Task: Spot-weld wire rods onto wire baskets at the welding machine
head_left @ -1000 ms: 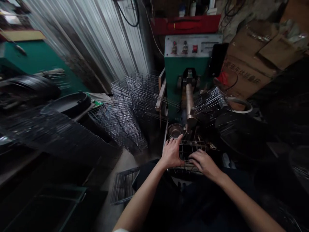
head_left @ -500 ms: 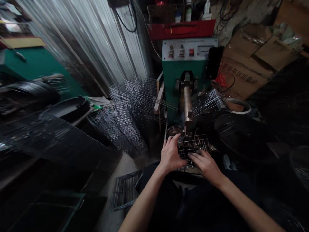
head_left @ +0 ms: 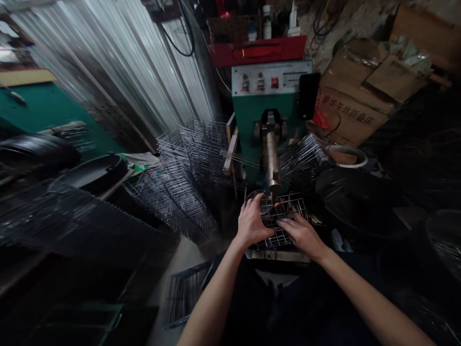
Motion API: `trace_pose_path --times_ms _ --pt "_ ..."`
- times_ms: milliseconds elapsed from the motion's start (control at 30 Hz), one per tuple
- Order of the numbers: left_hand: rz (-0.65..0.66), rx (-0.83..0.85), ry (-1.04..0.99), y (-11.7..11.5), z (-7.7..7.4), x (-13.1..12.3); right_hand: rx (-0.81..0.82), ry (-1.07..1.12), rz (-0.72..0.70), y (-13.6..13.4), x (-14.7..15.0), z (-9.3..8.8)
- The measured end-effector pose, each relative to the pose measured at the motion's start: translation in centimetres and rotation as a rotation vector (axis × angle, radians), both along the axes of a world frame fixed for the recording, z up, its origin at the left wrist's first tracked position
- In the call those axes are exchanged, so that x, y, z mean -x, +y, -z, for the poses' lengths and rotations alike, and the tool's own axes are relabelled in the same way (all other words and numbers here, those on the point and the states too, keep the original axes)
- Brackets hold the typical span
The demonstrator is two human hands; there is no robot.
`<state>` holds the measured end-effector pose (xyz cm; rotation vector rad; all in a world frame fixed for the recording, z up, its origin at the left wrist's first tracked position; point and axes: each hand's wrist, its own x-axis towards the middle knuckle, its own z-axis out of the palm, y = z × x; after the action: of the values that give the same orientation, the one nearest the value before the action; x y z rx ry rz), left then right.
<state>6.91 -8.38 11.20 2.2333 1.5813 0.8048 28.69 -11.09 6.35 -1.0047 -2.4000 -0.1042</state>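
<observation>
A small wire grid rack [head_left: 284, 218] lies under the copper electrode arm [head_left: 272, 156] of a green spot-welding machine [head_left: 268, 103]. An orange spark glows at the electrode tip on the rack. My left hand [head_left: 252, 223] grips the rack's left edge, fingers curled over the wires. The rack's near right side lies under my right hand [head_left: 301, 235], whose fingers are bent onto the wires. Both hands hold the rack in place.
Stacks of finished wire racks [head_left: 187, 173] stand to the left, and more wire pieces [head_left: 302, 149] fan out to the right of the machine. One rack [head_left: 183, 293] lies on the floor by my leg. Cardboard boxes [head_left: 363, 96] sit at the back right. Corrugated metal sheeting [head_left: 118, 62] forms the left wall.
Both hands pushed the rack forward under the electrode, and a spark now shows at the tip. The view shifted slightly left and down.
</observation>
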Motion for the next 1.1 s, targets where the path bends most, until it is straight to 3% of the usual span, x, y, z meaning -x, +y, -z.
trace_pose_path --times_ms 133,367,833,1100 --pt "-0.01 0.002 0.025 0.5 0.0 -0.1 0.028 0.008 0.038 0.1 0.4 -0.3" --pt "-0.034 0.016 0.086 3.5 -0.6 0.2 -0.04 -0.027 0.314 2.6 1.4 -1.7" --pt "0.015 0.068 0.153 7.9 -2.0 0.8 0.002 -0.038 0.344 6.0 0.8 -3.0" --pt "0.031 0.052 0.107 8.4 -1.3 0.9 0.017 0.004 0.321 6.6 0.5 -2.5"
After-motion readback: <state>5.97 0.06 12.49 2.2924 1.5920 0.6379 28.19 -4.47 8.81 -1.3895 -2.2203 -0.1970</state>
